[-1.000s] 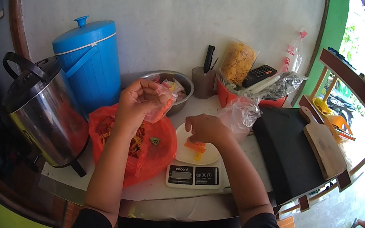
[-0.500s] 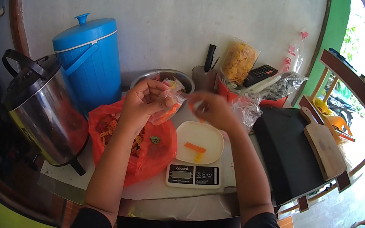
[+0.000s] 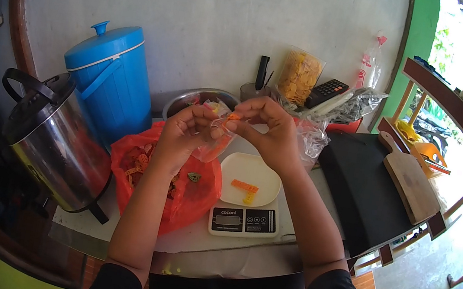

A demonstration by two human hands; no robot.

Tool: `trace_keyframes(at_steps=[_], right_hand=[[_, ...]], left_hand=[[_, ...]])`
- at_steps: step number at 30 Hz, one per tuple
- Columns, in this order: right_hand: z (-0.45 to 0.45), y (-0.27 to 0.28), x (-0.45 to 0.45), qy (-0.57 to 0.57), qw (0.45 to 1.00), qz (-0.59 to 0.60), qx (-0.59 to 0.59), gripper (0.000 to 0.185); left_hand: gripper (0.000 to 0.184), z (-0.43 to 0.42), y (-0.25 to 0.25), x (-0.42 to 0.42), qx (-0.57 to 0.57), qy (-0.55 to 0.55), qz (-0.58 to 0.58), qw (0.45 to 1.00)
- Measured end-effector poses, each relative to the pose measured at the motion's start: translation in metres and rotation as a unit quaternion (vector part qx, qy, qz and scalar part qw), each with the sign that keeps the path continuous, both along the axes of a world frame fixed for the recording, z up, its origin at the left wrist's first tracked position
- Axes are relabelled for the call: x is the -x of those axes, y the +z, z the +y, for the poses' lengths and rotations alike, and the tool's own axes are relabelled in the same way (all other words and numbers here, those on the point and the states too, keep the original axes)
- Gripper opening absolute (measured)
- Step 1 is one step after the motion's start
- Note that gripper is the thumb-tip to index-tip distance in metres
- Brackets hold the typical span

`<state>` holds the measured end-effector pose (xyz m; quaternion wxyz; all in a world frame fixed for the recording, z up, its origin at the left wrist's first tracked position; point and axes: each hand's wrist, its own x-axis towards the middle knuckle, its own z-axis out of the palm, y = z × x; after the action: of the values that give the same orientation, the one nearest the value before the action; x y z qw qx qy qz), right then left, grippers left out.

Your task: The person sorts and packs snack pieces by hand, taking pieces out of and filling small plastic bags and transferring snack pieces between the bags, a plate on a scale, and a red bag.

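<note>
A: How were the two hands set?

B: Close together, nearly meeting. The left forearm (image 3: 139, 212) rose almost straight up the view, and the left hand (image 3: 185, 130) sat at its top with the fingers curled over toward the right. The right forearm (image 3: 317, 220) slanted up and leftward, and the right hand (image 3: 274, 128) bent at the wrist so that its fingers pointed left.

A: Were they gripping anything?

B: Both were. The left was pinched on a clear plastic bag (image 3: 213, 149); the right had its thumb and fingertips closed on a small orange piece (image 3: 234, 117), right at the bag's upper end.

A: Which way did the bag point?

B: It hung with its long axis running mostly downward, the lower end leaning a little left. The orange piece was too small and too covered for me to tell its long axis.

A: And where was the bag?

B: Up in the air between the hands, in front of the metal bowl (image 3: 172, 104) and above the far right edge of the red bag (image 3: 190, 205). On the white tray (image 3: 266, 172) of the scale (image 3: 241, 232), an orange strip (image 3: 244, 186) lay nearly crosswise, with a shorter yellow piece (image 3: 248, 199) pointing from it toward the person.
</note>
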<state>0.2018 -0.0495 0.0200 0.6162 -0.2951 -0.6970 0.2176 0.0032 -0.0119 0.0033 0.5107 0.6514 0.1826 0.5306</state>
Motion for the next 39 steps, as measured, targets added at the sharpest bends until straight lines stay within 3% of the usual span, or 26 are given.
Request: trace_keyframes(at_steps=[6,9,12,15,16,18,21,24,27,29,31,35,39], right_hand=[[-0.003,0.002,0.001,0.028,0.997,-0.064,-0.012,0.017],[0.008,-0.007,0.002,0.049,0.989,-0.105,-0.092,0.022],[0.0,-0.001,0.002,0.03,0.998,-0.053,-0.003,0.022],[0.008,-0.007,-0.01,0.003,0.982,-0.166,0.091,0.028],[0.013,-0.013,-0.013,-0.003,0.948,-0.29,0.134,0.029],[0.023,-0.028,-0.015,-0.017,0.829,-0.518,0.21,0.033],[0.024,-0.046,-0.005,-0.07,0.765,-0.599,0.226,0.038],[0.037,-0.054,-0.01,-0.006,0.759,-0.61,0.228,0.037],[0.036,-0.035,-0.018,0.004,0.831,-0.471,0.296,0.034],[0.04,-0.032,-0.027,-0.007,0.946,-0.275,0.172,0.031],[0.038,-0.025,-0.026,-0.035,0.989,-0.108,0.096,0.029],[0.007,0.003,-0.008,0.02,0.988,0.15,0.04,0.027],[0.001,0.001,0.002,0.05,0.988,0.147,0.023,0.03]], left_hand=[[0.026,0.002,0.0,0.002,-0.005,0.011,-0.02,1.0],[0.025,0.006,-0.001,0.003,-0.014,0.024,-0.029,0.999],[0.024,0.005,0.002,0.006,-0.024,0.059,-0.027,0.998],[0.023,0.008,0.007,0.016,-0.027,0.113,-0.019,0.993],[0.024,0.009,0.009,0.02,-0.023,0.12,-0.02,0.992],[0.025,0.008,0.012,0.021,-0.015,0.125,-0.028,0.992],[0.027,0.006,0.013,0.019,-0.001,0.113,-0.035,0.993],[0.027,0.002,0.014,0.017,0.002,0.099,-0.02,0.995],[0.029,-0.001,0.015,0.014,-0.006,0.1,-0.001,0.995],[0.03,-0.001,0.014,0.012,-0.011,0.091,0.004,0.996],[0.032,0.0,0.013,0.011,-0.006,0.083,0.012,0.996],[0.036,0.0,0.011,0.009,-0.008,0.074,0.038,0.996],[0.039,0.003,0.004,0.005,-0.005,0.054,0.03,0.998]])
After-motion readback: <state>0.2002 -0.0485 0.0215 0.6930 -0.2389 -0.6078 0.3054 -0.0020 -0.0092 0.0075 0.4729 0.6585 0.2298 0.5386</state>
